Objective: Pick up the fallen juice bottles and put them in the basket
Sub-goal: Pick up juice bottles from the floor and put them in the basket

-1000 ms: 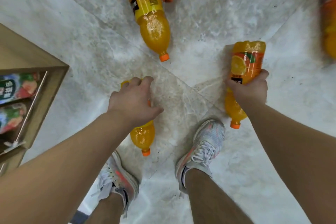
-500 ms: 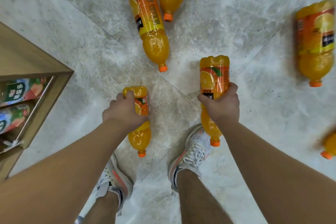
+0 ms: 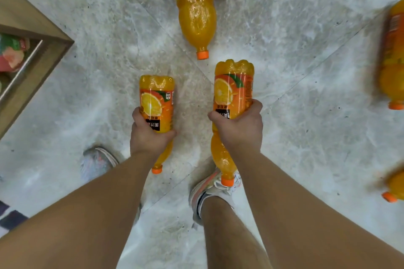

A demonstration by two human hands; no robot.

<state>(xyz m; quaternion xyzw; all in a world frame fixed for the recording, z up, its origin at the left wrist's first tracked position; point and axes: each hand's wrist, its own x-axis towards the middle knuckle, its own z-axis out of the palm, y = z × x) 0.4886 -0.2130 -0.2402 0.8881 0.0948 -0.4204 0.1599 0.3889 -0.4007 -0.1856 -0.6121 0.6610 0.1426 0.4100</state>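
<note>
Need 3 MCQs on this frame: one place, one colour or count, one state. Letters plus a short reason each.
1. Where is the wooden shelf?
A. far left
B. far right
C. between the feet

2. What colour are the bottle caps?
A. green
B. white
C. orange

3. What are the hands doing?
A. both hang free
B. each grips a bottle
C. only the left grips one

Key: 1 A, its corner juts in from the left edge. 2 C, the cap of the lying bottle is orange. 3 B, the left hand wraps the left bottle and the right hand wraps the right bottle.
</note>
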